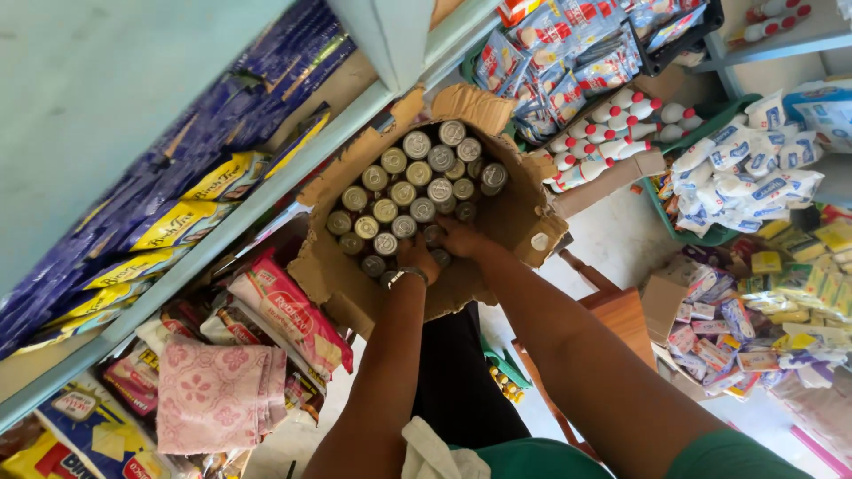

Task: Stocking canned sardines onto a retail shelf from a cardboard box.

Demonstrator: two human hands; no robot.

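Observation:
A torn brown cardboard box point(510, 213) rests on my lap, filled with several small metal cans point(406, 191) standing upright, their silvery and gold tops showing. My left hand point(415, 257), with a wristband, reaches into the near side of the box and closes on a can there. My right hand point(460, 238) is beside it, fingers curled down among the cans at the box's near edge; the cans under both hands are mostly hidden.
A pale green shelf unit point(222, 222) at left holds blue and yellow packets. Red and white food packs point(293, 310) and a pink cloth point(217, 395) lie below. White bottles with red caps point(612, 133), white pouches point(754, 168) and small packets point(737, 337) surround a wooden stool point(621, 319).

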